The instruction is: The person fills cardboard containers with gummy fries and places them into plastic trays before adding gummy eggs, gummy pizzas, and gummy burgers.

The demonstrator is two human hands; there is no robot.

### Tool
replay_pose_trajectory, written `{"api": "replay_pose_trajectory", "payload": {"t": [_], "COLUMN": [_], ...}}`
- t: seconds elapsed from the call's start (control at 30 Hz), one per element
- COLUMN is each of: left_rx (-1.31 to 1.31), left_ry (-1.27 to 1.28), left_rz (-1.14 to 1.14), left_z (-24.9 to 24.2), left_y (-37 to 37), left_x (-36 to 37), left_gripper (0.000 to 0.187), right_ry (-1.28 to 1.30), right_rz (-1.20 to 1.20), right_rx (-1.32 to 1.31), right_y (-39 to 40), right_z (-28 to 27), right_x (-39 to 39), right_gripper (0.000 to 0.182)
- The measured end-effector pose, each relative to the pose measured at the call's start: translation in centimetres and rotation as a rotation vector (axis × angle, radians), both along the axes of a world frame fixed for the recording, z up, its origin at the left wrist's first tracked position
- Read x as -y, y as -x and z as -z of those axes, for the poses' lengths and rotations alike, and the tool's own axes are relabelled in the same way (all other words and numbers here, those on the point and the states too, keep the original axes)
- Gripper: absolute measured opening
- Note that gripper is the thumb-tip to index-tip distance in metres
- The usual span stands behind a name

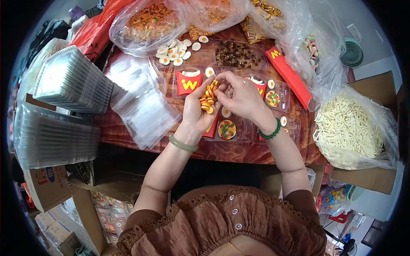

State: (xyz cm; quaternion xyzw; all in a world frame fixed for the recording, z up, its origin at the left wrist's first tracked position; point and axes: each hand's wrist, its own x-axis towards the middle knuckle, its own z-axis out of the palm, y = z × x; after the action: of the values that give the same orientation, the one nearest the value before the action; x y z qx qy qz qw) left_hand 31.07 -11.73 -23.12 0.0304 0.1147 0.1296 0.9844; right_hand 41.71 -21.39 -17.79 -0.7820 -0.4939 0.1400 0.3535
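My left hand [196, 112] is cupped, palm up, around a pile of small orange and yellow candies [208, 100]. Close over that pile is my right hand [241, 96], its thumb and fingers bent together at the candies' right edge; whether a piece is pinched there is hidden. Under and around both hands lie clear plastic trays [245, 129] with red cartons bearing a yellow letter, fried-egg candies and round pizza-like candies [226, 129]. One red carton [189, 82] with white pieces at its top is left of the hands. A fried-egg candy [209, 71] sits just above them.
Clear bags [121, 85] and stacked plastic containers [81, 77] stand left. Egg candies [174, 52], dark brown candies [237, 54] and large candy bags [149, 25] lie at the back. A long red carton stack [289, 79] and a bag of pale strands [348, 128] are right.
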Motion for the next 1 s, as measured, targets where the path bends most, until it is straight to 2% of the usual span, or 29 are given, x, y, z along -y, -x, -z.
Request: {"api": "replay_pose_trajectory", "payload": {"t": [0.03,0.2,0.27,0.4,0.47,0.5,0.57,0.63,0.67,0.77,0.8,0.87,0.93,1.0], "left_rx": [-0.131,-0.105,-0.125,-0.177,-0.184,-0.154,-0.125,-0.077,-0.106,-0.07,-0.069,-0.083,-0.072,-0.106], "left_ry": [-0.069,-0.036,-0.023,-0.084,-0.084,-0.067,-0.043,0.047,0.087,0.098,0.101,0.096,0.082,0.071], "left_rz": [-0.04,-0.012,-0.02,-0.064,-0.056,-0.03,-0.005,0.017,0.007,0.001,0.006,-0.014,-0.008,0.007], "left_z": [-0.4,0.9,0.8,0.5,0.7,0.7,0.9,0.8,0.4,0.4,0.3,0.1,0.2,0.1], "left_y": [-0.1,-0.3,-0.4,-0.7,-0.6,-0.4,0.0,0.2,0.3,1.1,1.3,1.5,1.7,1.9], "left_x": [0.2,0.0,-0.1,0.2,0.1,-0.1,-0.6,-1.2,-1.4,-2.3,-2.4,-2.6,-2.6,-2.5], "left_gripper": [0.034,0.033,0.032,0.031,0.031,0.031,0.031,0.033,0.034,0.036,0.036,0.036,0.036,0.035], "right_ry": [0.034,0.104,0.01,0.024,0.029,0.03,-0.001,-0.115,-0.188,-0.097,-0.096,0.063,0.089,0.09], "right_rz": [0.006,0.024,0.061,0.076,0.055,0.053,0.071,0.073,0.078,0.15,0.156,0.156,0.137,0.101], "right_rx": [-0.044,-0.26,-0.361,-0.396,-0.555,-0.554,-0.887,-1.059,-1.031,-0.803,-0.8,-0.58,-0.474,-0.193], "right_y": [0.0,-0.1,-0.2,-1.1,-2.1,-2.4,-3.1,-4.4,-5.5,-7.9,-8.0,-8.0,-7.8,-7.5], "right_z": [0.1,0.2,0.8,1.3,1.7,1.6,1.5,1.9,2.5,3.5,3.6,3.9,4.3,4.7], "right_x": [-0.1,-0.2,-0.2,-0.8,-0.8,-0.8,-0.5,0.2,0.3,0.1,-0.3,-1.4,-2.4,-3.5], "right_gripper": [0.025,0.025,0.025,0.026,0.024,0.024,0.021,0.017,0.019,0.02,0.02,0.02,0.021,0.02]}}
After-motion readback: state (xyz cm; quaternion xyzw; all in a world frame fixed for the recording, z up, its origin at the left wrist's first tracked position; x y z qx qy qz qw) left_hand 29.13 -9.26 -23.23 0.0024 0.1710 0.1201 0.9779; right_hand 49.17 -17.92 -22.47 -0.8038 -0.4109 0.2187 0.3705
